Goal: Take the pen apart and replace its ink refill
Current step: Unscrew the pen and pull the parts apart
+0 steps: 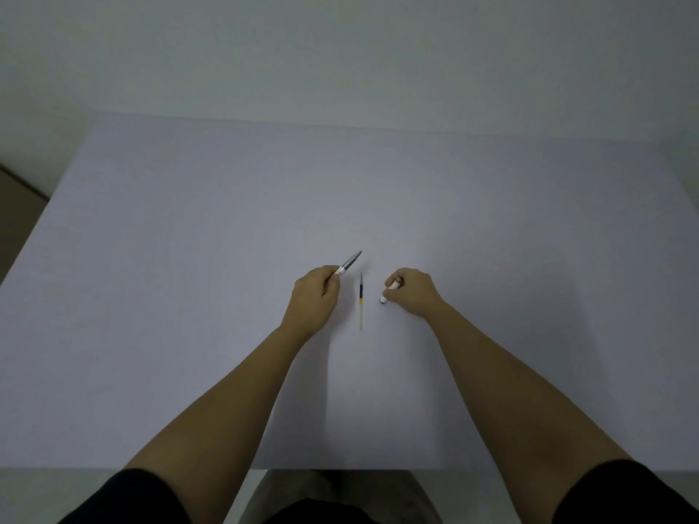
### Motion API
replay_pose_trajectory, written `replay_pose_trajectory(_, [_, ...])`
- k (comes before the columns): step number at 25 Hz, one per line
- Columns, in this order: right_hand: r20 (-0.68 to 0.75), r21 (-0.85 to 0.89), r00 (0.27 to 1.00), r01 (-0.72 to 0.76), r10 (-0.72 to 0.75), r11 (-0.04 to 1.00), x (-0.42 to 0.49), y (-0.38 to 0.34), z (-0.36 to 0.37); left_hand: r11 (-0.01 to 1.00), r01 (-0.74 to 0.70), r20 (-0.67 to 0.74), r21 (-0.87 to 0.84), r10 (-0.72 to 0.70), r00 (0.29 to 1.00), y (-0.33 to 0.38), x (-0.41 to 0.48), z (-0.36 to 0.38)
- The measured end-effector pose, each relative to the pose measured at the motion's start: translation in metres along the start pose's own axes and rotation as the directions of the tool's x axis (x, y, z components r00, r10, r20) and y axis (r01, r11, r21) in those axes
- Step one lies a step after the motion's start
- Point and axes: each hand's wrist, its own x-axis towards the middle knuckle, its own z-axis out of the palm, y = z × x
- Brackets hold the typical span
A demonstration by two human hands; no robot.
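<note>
The pen is in two pieces. My left hand [316, 295] grips the pointed, grey-tipped front section [350, 262], whose tip points up and to the right, away from me. My right hand [412, 289] holds the white rear barrel [389, 291], with its rounded end pointing down and left, close to the table. Between the two hands a thin ink refill [361, 302] lies flat on the table, dark at the far end and yellowish toward me. Neither hand touches it.
The work surface is a wide pale lilac table [189, 296] set against a plain wall. Its near edge runs just in front of my body and its left edge falls off toward the floor. Both forearms reach in from the bottom.
</note>
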Motion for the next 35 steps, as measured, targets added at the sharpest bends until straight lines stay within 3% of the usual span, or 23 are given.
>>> replay_pose_trajectory(9, [-0.154,0.012,0.988,-0.02,0.021,1.0,0.016,-0.005,0.02,0.999,0.042,-0.014,0.005,-0.042,0.999,-0.014,0.013,-0.004])
replay_pose_trajectory(17, [-0.125,0.008,0.992,-0.018,0.019,1.0,0.012,-0.011,0.006,0.999,-0.009,0.032,0.048,0.007,0.999,-0.011,0.019,-0.006])
replay_pose_trajectory(20, [-0.169,-0.025,0.98,0.099,-0.101,0.995,0.005,-0.019,-0.012,0.991,-0.066,0.053,0.116,0.06,0.997,-0.007,0.023,-0.015])
replay_pose_trajectory(23, [-0.235,-0.186,0.879,0.379,-0.416,0.906,-0.009,-0.028,-0.028,0.958,-0.165,0.133,0.233,0.136,0.982,-0.003,0.026,-0.025])
replay_pose_trajectory(25, [-0.133,-0.338,0.809,0.506,-0.573,0.793,-0.019,-0.032,-0.033,0.925,-0.244,0.21,0.292,0.187,0.96,0.001,0.026,-0.029])
replay_pose_trajectory(28, [0.039,-0.491,0.78,0.559,-0.624,0.668,-0.028,-0.035,-0.034,0.86,-0.374,0.309,0.348,0.272,0.911,0.012,0.024,-0.03])
replay_pose_trajectory(35, [0.147,-0.455,0.757,0.624,-0.637,0.635,-0.042,-0.036,-0.039,0.783,-0.529,0.394,0.326,0.397,0.829,0.027,0.016,-0.034])
